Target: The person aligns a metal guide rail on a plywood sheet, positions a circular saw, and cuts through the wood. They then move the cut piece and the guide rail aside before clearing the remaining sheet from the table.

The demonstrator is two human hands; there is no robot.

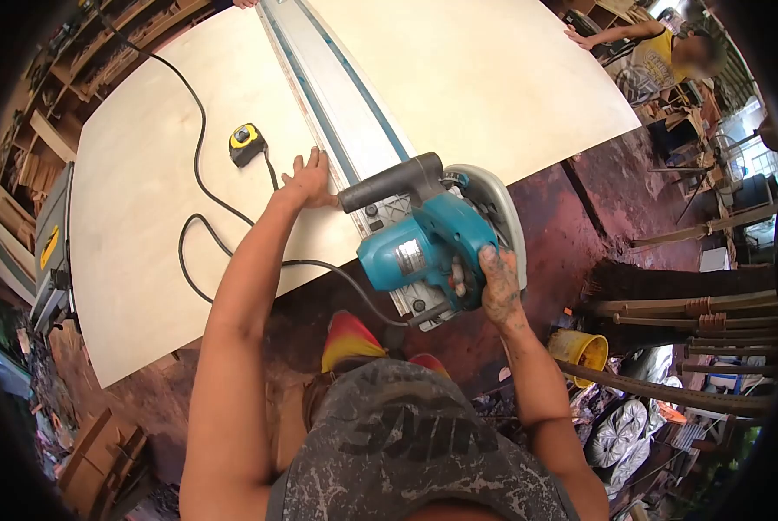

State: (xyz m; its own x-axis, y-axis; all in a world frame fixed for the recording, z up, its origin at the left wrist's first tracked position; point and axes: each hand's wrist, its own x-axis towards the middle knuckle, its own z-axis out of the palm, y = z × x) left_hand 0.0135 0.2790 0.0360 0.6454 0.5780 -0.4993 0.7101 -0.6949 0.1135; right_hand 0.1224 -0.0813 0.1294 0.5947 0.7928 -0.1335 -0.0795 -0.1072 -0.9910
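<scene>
The right hand (500,286) is wrapped around the rear grip of the teal circular saw (432,243), which sits at the near end of the guide rail (337,104), evidently so the blade follows a straight line. The left hand (306,181) lies spread flat on the plywood sheet (146,217), fingertips against the rail's edge, apparently to stop it shifting. A tape measure (245,141) and the power cord (193,148) rest just beyond the left hand. Another person's hand (580,37) steadies the far edge.
</scene>
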